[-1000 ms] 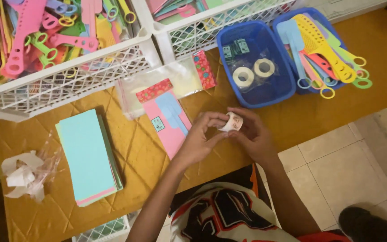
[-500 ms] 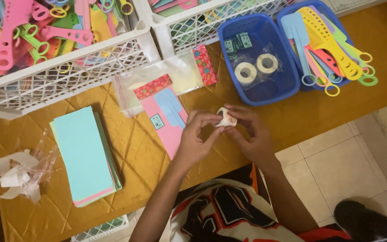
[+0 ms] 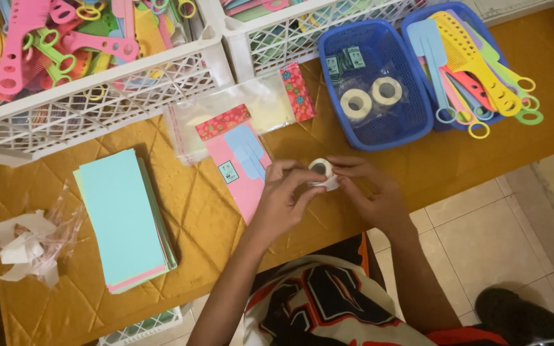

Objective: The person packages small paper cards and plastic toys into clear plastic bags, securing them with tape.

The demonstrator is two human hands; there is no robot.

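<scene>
Left hand: the left hand was curled, not open flat. Its fingertips pinched the left side of a small white tape roll.
Right hand: the right hand was curled too. Its fingers held the other side of the tape roll, so both hands gripped it together.
Arms: both forearms came up from the bottom of the view and met over the table edge. The wrists bent in toward each other.
Tape roll: it was held just above the yellow table, near the front edge, just beside a pink card pack.
Nearby: a stack of blue and pink cards lay to the left. A blue basket behind the hands held two more tape rolls. A second blue basket held bright plastic combs. A white crate at the back left was full of combs as well.
</scene>
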